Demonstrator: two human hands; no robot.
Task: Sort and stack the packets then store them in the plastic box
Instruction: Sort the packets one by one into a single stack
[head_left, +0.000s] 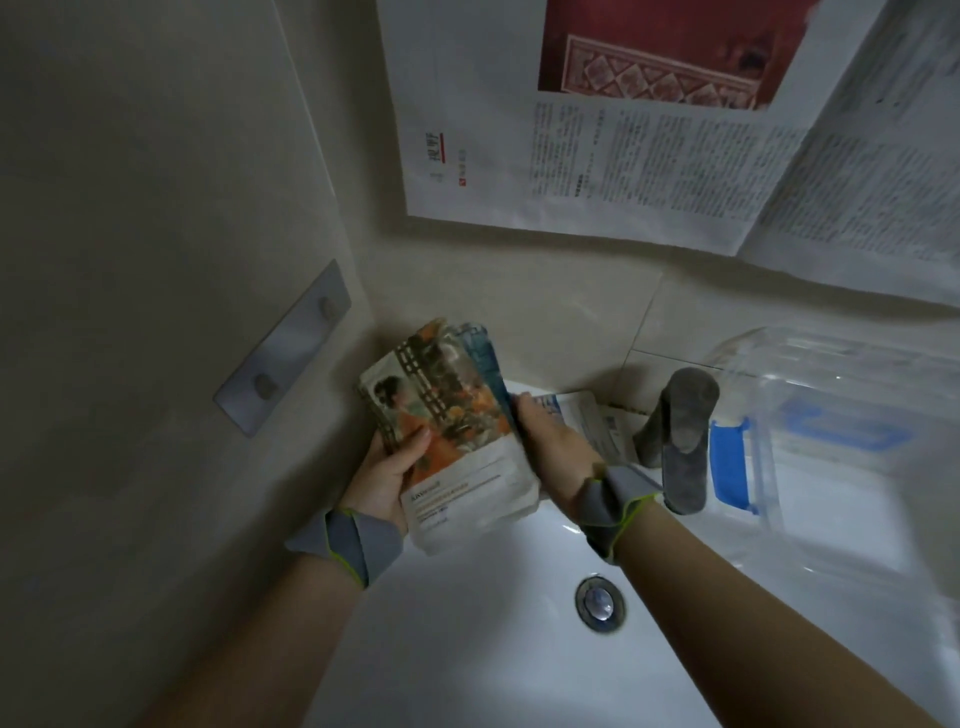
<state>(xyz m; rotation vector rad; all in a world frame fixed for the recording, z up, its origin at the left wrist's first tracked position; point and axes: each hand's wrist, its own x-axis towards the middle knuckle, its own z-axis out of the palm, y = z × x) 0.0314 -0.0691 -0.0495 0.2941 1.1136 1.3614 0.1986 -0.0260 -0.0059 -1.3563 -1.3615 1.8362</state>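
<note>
- Here the left hand is gripping a stack of packets, thumb curled over its front, above the white sink.
- The right hand is clamping the stack's right edge; exact packet count unclear.
- One more packet is lying behind, near the grey tap.
- One clear plastic box, blue-clipped, is sitting at right; contents unclear.

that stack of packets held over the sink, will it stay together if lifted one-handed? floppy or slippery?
Probably floppy: the stack of packets is thin flat sachets, and the lower edges look bent. Likely slippery: the faces look glossy, and the packets are already fanned at the top corner. Both the left hand and right hand grip it, so one-handed it may splay.
</note>
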